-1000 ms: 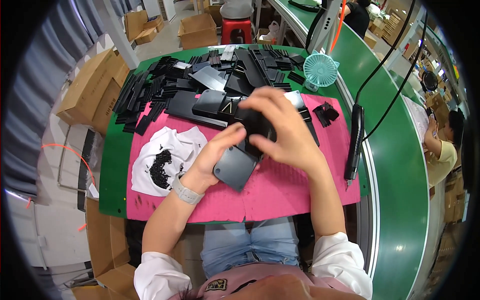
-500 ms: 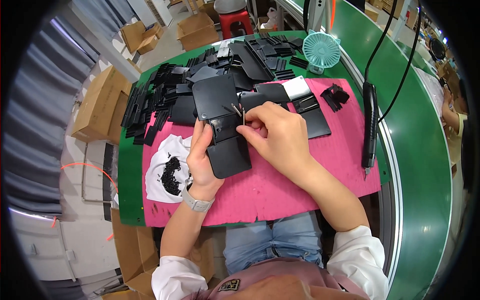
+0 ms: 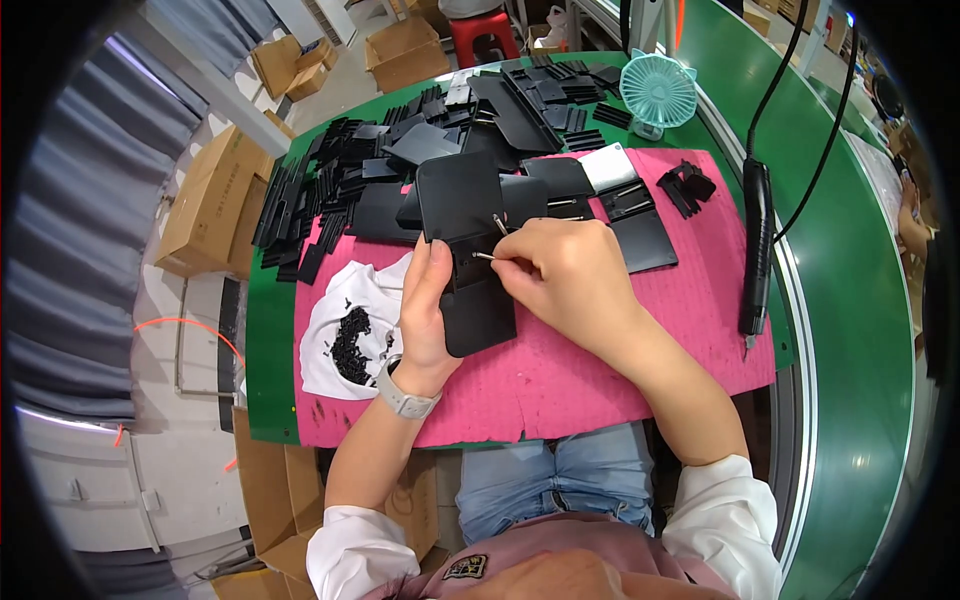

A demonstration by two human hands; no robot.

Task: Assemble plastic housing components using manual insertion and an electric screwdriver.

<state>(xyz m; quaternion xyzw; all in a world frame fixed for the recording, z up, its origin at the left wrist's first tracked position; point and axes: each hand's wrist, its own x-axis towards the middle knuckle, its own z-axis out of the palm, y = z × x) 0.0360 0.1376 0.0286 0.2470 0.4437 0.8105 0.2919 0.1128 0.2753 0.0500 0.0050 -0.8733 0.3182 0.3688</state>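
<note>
My left hand [image 3: 428,320] grips a black plastic hinged stand [image 3: 462,195] along its left side, raised above the pink sheet. The stand has a wide plate at each end and a narrower middle section. Between thumb and fingertips, my right hand [image 3: 575,265] pinches a thin silvery metal pin [image 3: 482,256], its far end at the stand's middle section. A second silvery pin [image 3: 500,224] sticks out beside the stand's upper plate, just above my right fingertips. How either pin is seated cannot be made out.
A pink sheet [image 3: 560,390] covers the green table [image 3: 275,400]. Small black screws [image 3: 350,345] lie on a white cloth [image 3: 318,375] at left. Behind are piled black plastic parts [image 3: 420,145] and a teal fan [image 3: 658,92]. An electric screwdriver [image 3: 757,250] hangs at right.
The pin in my right hand has tipped from upright to nearly level, pointing at the stand. The stand is turned more edge-on. The whole view has shifted slightly.
</note>
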